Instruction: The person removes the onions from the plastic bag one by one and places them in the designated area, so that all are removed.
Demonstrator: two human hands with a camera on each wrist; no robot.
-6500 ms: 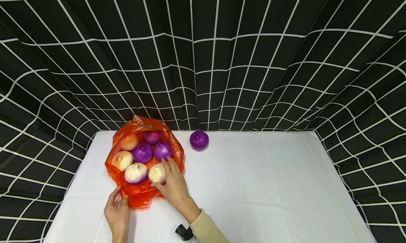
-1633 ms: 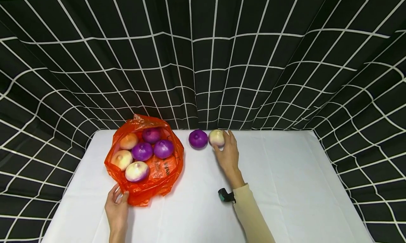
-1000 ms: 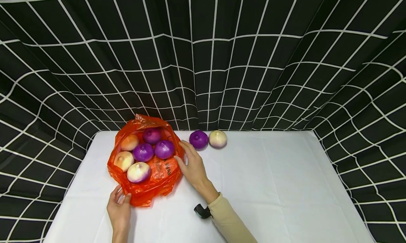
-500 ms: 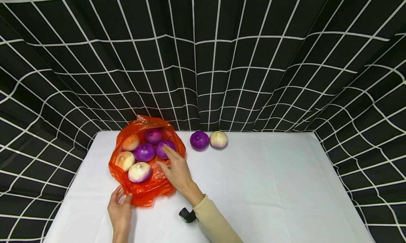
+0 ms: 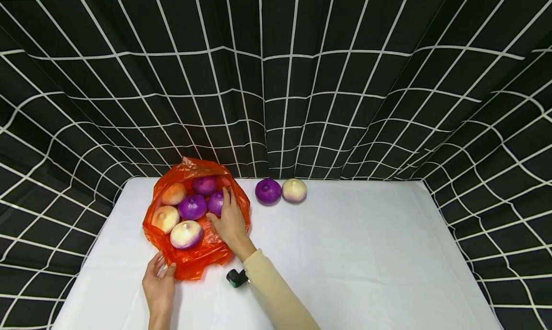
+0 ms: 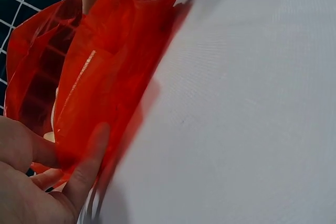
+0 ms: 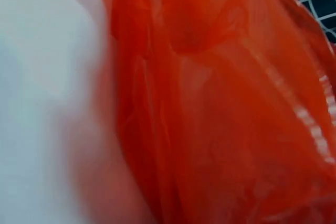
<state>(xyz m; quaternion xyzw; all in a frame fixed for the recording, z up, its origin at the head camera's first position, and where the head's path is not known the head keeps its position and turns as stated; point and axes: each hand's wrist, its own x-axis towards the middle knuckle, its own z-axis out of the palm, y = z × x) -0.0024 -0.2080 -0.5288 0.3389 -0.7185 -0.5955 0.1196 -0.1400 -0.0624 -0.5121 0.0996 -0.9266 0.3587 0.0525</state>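
Left hand (image 5: 158, 284) pinches red plastic bag (image 5: 189, 268); right hand (image 5: 230, 225) curls round purple onion (image 5: 214, 203).
I can't read the bag's faint print (image 5: 210, 232).

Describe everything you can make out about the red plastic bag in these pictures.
The red plastic bag looks thin, glossy and partly see-through, with crumpled walls and a ragged near edge. It sits on the left part of the white-covered table, mouth open upward, with six onion-shaped pieces visible inside: three purple, one purple-and-white, one pale, one orange-tinted. The left hand pinches its near left edge; the right hand reaches in over its right side. Whether its back touches the dark grid cloth is unclear.
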